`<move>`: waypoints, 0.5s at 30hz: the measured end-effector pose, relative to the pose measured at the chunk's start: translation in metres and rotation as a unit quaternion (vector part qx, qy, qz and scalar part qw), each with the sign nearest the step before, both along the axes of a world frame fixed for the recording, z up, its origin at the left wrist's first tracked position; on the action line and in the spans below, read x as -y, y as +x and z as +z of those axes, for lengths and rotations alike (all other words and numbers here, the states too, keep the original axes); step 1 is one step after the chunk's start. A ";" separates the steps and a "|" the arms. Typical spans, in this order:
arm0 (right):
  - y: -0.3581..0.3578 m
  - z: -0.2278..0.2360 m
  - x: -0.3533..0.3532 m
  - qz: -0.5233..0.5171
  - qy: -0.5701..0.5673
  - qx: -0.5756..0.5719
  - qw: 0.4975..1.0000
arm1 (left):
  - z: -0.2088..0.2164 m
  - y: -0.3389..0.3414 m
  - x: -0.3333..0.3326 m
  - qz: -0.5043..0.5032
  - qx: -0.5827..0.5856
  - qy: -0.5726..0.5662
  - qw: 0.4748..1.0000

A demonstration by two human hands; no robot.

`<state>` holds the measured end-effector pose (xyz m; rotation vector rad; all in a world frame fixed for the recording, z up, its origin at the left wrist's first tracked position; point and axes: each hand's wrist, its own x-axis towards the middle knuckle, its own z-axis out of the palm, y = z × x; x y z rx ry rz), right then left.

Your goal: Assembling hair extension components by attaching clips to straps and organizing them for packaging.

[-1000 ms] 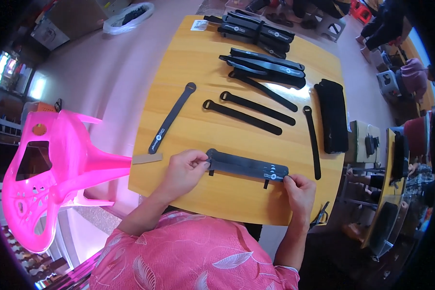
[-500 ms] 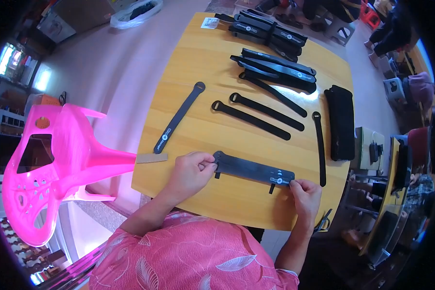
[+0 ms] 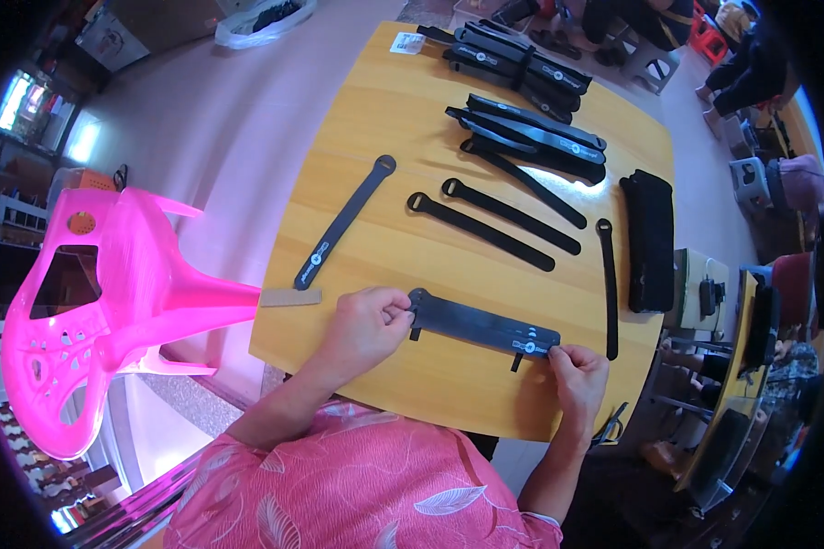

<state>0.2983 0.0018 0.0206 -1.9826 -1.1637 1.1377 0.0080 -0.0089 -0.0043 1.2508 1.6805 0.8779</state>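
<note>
Yellow wood-grain table noted beneath the left hand and right hand. Pink plastic chair left of both. Pale floor ahead-left, bright light patch visible. Grey stool far ahead-right.

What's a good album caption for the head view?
Left hand and right hand pinching stacked dark straps at a yellow table.

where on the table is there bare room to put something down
Most room: far left, between the white label and lone grey strap. Also between the two parallel black straps and the held grey straps. Crowded: the far edge and right side, with banded straps, a strap pile and a black stack.
</note>
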 end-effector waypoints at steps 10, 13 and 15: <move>0.005 -0.002 0.004 0.007 0.001 0.015 1.000 | 0.005 0.006 -0.003 -0.016 -0.016 0.028 0.999; 0.003 -0.005 0.002 0.042 0.036 0.040 0.998 | 0.001 0.007 -0.002 -0.018 -0.046 0.044 0.998; 0.000 -0.004 0.002 0.025 0.026 0.028 0.999 | 0.001 0.005 -0.002 -0.009 -0.065 0.054 0.996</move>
